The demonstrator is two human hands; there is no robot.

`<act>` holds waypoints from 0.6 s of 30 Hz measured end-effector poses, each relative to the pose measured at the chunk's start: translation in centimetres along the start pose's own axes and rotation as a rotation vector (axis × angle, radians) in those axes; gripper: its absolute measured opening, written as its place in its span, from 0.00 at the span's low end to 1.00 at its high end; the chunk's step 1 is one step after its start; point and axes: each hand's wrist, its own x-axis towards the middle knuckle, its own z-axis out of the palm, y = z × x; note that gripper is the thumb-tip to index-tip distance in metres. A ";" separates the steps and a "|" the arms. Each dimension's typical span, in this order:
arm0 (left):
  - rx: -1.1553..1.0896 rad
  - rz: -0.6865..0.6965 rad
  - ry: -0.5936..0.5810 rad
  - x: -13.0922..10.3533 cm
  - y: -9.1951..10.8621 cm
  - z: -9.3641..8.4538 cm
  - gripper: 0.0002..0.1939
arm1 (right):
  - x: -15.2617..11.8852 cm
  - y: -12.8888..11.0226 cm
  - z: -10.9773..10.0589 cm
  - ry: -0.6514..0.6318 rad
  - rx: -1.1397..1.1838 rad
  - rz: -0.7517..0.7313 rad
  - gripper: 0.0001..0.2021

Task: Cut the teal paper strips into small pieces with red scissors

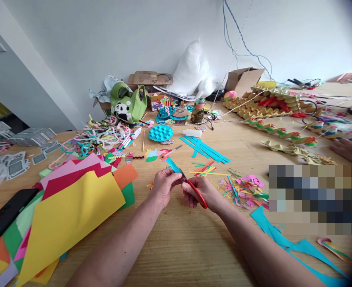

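Note:
My left hand (165,184) pinches a short blue paper strip (173,164) that points away from me. In my right hand (200,192) is a pair of red-handled scissors (197,193), its blades at the near end of the strip, close to my left fingertips. Whether the blades are parted is too small to tell. Several long blue strips (207,150) lie flat beyond my hands, some crossing. Small paper fish (152,154) rest just past the left hand. To the right are thin coloured strips (207,169) and a heap of paper scraps (244,189).
Coloured paper sheets (77,207) and a black phone (10,215) lie at left. Pipe cleaners (104,135), a green panda bag (128,104), a woven blue disc (160,133) and a glue bottle (192,133) stand behind. Egg cartons (262,101) and another person's hand (351,149) are at right.

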 end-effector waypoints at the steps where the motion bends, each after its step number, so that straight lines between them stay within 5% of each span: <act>1: 0.000 0.000 -0.001 0.0 0.0 0.0 0.08 | 0.0 0.0 0.0 -0.001 -0.005 0.001 0.25; 18: 0.048 0.004 -0.010 -0.1 0.3 0.0 0.07 | -0.1 -0.1 -0.2 0.000 -0.042 0.006 0.25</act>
